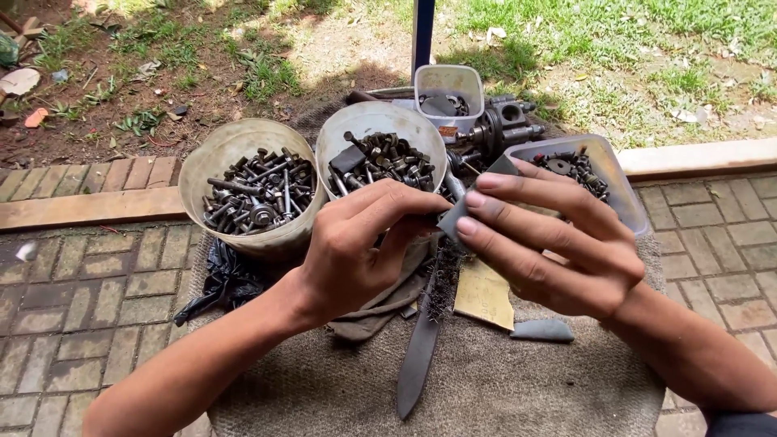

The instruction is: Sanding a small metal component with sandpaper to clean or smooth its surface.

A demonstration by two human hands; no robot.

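Altogether four containers stand at the far side of a grey felt-like mat (486, 380) spread over brick paving (73, 299): two round cream tubs and two clear plastic boxes. The left round tub (247, 188) is heaped with dark bolts, screws and washers; the right round tub (380, 150), just beside it, holds much the same, plus a flat dark piece. Behind them, the small clear box (449, 95) has a few dark parts in it, and the larger clear box (603, 174), to the right, holds more washers and small hardware. One greasy metal assembly (498, 125) lies between the two boxes.

Both hands meet over the middle of the mat, in front of the tubs. The right hand (558, 243) has its fingers (518, 198) stretched nearly straight and laid close together, pressed flat against one thin grey sheet piece (453, 214), which stands tilted on edge between the hands. The left hand (356, 243) curls its fingers (401, 206) in towards the same piece, thumb and forefinger closing at its lower edge; whatever small thing may sit at the fingertips is too hidden to tell.

Below the hands lie one long dark blade-shaped strip (421, 356), one tan card (483, 295), one small grey wedge (542, 330) and one crumpled olive rag (380, 311). One black plastic bag (222, 279) is bunched at the left rim of the mat. Beyond a wooden kerb (89, 206) there is bare earth and grass (615, 48).
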